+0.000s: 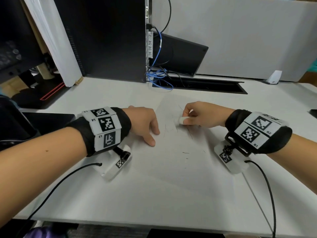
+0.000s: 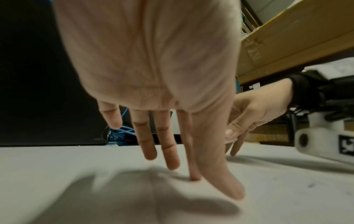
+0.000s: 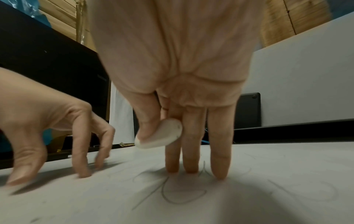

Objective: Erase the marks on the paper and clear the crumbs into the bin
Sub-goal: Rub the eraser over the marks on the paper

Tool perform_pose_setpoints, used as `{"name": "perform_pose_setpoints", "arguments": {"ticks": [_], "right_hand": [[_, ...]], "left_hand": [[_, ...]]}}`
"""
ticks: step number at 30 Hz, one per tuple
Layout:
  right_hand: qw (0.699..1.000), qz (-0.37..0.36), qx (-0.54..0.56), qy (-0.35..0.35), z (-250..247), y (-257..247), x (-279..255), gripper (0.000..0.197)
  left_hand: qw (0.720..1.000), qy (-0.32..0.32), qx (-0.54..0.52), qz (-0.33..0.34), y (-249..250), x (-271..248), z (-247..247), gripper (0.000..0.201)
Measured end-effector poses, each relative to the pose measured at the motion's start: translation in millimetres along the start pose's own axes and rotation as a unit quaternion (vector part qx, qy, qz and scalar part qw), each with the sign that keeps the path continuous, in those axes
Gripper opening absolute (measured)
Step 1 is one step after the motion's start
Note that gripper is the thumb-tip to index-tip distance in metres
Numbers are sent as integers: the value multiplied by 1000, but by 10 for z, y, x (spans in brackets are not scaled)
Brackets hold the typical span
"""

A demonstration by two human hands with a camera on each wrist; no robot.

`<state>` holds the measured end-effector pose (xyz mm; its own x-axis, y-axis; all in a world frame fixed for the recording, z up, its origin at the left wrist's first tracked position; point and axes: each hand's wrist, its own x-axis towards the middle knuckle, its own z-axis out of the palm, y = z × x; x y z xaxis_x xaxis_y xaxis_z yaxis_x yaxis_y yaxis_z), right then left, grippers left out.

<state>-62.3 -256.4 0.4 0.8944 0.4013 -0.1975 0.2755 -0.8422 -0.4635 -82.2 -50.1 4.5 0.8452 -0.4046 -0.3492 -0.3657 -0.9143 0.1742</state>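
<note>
A white sheet of paper [image 1: 180, 162] lies on the white table, with thin pencil marks [image 1: 171, 129] in its upper middle. My right hand [image 1: 186, 117] pinches a small white eraser [image 1: 182, 120] between thumb and index finger just above those marks. In the right wrist view the eraser [image 3: 159, 134] hangs a little above the paper while my other three fingertips [image 3: 219, 174] rest on the scribbled lines [image 3: 178, 195]. My left hand [image 1: 152, 134] presses its fingertips [image 2: 195, 177] on the paper's left part and holds nothing. Short dark specks [image 1: 186, 153] lie lower on the sheet. No bin is in view.
A black computer tower [image 1: 106, 36] stands at the back, with blue cables [image 1: 159, 78] running into a cable slot [image 1: 205, 86]. A black tablet [image 1: 180, 54] leans against the white partition. A dark flat object [image 1: 48, 121] lies at the left; wrist-camera cables trail toward the table's front edge.
</note>
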Motion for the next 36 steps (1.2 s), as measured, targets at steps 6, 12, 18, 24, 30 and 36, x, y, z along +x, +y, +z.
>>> {"name": "perform_pose_setpoints", "arguments": {"ticks": [6, 12, 18, 24, 30, 36], "right_hand": [[999, -21, -34, -24, -32, -82, 31, 17], [998, -32, -26, -46, 125, -219, 223, 11], [997, -41, 32, -59, 164, -258, 273, 15], [995, -70, -70, 10, 164, -307, 307, 10], [993, -76, 19, -89, 231, -342, 224, 8], [995, -70, 23, -68, 204, -354, 198, 21]], "left_hand": [[999, 18, -43, 3, -39, 177, 30, 44], [995, -101, 28, -2, -33, 212, 10, 105], [989, -119, 86, -29, -9, 262, 47, 110], [990, -116, 76, -21, -7, 269, 53, 114], [989, -124, 77, -23, 1, 256, 53, 114], [989, -123, 80, -28, 22, 245, 45, 116]]}}
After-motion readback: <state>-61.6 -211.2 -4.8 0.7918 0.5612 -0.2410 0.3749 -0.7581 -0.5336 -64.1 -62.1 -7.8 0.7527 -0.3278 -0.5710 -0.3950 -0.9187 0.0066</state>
